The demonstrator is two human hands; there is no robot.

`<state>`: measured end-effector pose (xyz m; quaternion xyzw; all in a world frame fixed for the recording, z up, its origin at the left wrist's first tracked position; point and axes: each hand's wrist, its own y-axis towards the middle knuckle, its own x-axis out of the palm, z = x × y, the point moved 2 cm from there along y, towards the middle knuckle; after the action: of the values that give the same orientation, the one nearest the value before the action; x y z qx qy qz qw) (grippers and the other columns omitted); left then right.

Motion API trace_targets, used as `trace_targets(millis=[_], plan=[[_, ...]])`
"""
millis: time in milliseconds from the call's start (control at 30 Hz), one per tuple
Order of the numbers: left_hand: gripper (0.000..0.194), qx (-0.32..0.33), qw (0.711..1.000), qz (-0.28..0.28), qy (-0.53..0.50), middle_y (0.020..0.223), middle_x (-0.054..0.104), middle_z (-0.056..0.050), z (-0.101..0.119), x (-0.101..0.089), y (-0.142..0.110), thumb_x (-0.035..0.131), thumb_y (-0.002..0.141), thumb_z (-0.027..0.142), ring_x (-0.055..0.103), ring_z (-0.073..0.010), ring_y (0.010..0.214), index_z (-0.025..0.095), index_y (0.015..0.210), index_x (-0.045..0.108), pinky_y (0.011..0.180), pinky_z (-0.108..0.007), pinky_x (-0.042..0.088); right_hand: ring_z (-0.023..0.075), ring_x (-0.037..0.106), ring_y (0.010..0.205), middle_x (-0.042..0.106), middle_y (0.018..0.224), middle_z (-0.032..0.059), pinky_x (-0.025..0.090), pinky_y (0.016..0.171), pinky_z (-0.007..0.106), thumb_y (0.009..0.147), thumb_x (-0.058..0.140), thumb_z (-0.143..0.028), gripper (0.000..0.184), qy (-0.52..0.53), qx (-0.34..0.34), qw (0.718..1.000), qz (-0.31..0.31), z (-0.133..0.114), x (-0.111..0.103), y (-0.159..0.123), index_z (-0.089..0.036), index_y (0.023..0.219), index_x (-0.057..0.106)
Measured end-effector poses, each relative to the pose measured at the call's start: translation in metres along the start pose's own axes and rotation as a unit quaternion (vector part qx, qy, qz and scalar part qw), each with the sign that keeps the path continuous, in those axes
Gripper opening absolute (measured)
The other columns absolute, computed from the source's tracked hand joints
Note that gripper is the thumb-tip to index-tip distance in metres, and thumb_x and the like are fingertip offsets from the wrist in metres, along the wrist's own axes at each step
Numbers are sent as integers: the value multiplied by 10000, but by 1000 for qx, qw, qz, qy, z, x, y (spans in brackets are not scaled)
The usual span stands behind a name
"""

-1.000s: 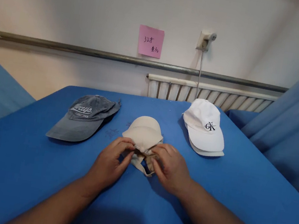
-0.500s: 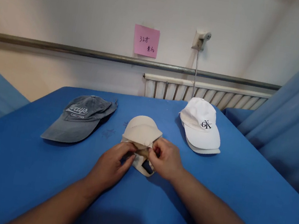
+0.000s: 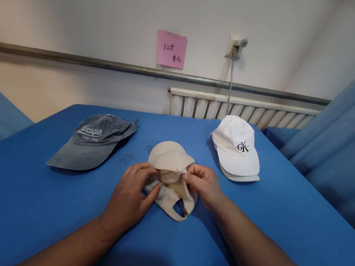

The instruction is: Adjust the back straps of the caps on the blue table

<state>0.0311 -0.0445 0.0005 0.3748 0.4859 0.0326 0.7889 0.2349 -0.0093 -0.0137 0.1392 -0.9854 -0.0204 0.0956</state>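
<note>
A beige cap point(image 3: 173, 159) lies at the middle of the blue-covered table, its brim pointing away from me and its strap opening facing me. My left hand point(image 3: 133, 191) pinches the cap's left side between fingers and thumb. On the opposite side, my right hand point(image 3: 204, 186) grips the edge with thumb and fingertips. The inside of the cap shows between my hands. To the left rests a grey-blue cap point(image 3: 95, 138) with white lettering. At the right sits a white cap point(image 3: 235, 146) with a black monogram, a second brim showing beneath it.
The blue cover point(image 3: 51, 221) spreads over the table. Behind it are a white radiator point(image 3: 247, 110), a metal rail point(image 3: 107, 65), a pink note point(image 3: 171, 50) and a plugged socket point(image 3: 235, 48). A blue curtain point(image 3: 349, 123) hangs at the right.
The beige cap has opened out towards me; its inside and strap gap now show more. My right hand has shifted slightly right, still on the cap's edge.
</note>
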Motion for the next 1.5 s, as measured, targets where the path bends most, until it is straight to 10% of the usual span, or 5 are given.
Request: trace_targets(millis=[600, 867, 1100, 1333, 1500], plan=[[157, -96, 992, -84, -11, 870, 686, -58, -14, 1, 4, 553, 924, 330, 601, -252, 845, 209, 852, 622, 775, -379, 453, 71, 336, 435, 432, 472, -78, 283, 453, 223, 730, 759, -499, 406, -2, -37, 999, 7, 7, 3, -5, -204, 590, 517], [147, -102, 969, -76, -213, 1106, 668, -68, -15, -20, 5, 580, 923, 316, 635, -218, 1033, 218, 818, 616, 910, -344, 491, 91, 384, 488, 477, 549, -60, 303, 471, 227, 827, 664, -448, 301, -100, -95, 986, 88, 4, -6, -7, -211, 703, 527], [186, -175, 933, -65, -307, 1025, 677, -71, -29, -16, 6, 610, 899, 348, 662, -232, 999, 215, 768, 609, 826, -329, 538, 158, 525, 738, 566, 841, 12, 408, 666, 284, 766, 744, -362, 277, -370, -200, 903, 84, -4, -1, -13, -197, 887, 557], [23, -29, 992, 80, -91, 1000, 673, -43, -10, -23, 1, 644, 893, 205, 665, -198, 955, 219, 895, 626, 880, -339, 524, 111, 498, 581, 569, 660, -38, 368, 577, 245, 870, 576, -222, 55, -318, -170, 929, 84, 7, 3, -13, -200, 835, 612], [161, 64, 998, -15, -18, 997, 692, -60, 17, -18, -4, 622, 927, 241, 661, -210, 917, 208, 1084, 611, 824, -334, 521, 115, 559, 639, 631, 720, -26, 417, 609, 233, 884, 580, -236, 82, -232, -153, 960, 38, 4, 11, -20, -201, 885, 654]])
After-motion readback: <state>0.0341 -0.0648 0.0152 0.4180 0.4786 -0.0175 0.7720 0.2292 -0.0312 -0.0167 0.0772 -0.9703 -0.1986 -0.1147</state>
